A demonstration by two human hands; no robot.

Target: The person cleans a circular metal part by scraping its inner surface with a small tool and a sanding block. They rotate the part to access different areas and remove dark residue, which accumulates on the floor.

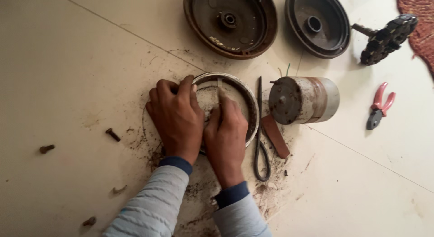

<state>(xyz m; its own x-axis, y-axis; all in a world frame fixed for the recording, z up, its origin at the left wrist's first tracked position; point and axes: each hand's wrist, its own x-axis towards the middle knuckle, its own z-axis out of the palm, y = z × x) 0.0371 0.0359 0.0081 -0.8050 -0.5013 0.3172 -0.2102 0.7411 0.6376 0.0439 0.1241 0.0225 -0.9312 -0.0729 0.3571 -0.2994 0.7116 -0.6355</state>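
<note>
Head view, step in hand: I judge I am working on the inside wall of the metal ring (251, 111), which lies flat on the tiled floor (72, 69), in the middle of the scene.
Left hand (177, 117): it lies over the left rim of the ring, fingers curled together and pressing down to keep it steady.
Right hand (224, 135): its fingers are closed together on a thin pale strip (220, 87) that stands up inside the ring; I cannot tell if it is a tool or a part.
Next move, my judgement: it calls for a firm left hand and a slow, careful right one, because the strip looks thin.
Ring, contents: only dirty floor and my fingers show inside it.
Far dishes: a rusty round cover (230, 22) and a darker round cover (318, 23) lie open side up, each holding only its centre hub.
Right of the ring: a black loop tool (261, 151), a brown flat piece (275, 136), a cylindrical motor body (304, 100), red-handled pliers (379, 106).
Far right: a toothed part on a shaft (388, 38).
Left: loose rusty bolts (113, 135).
</note>
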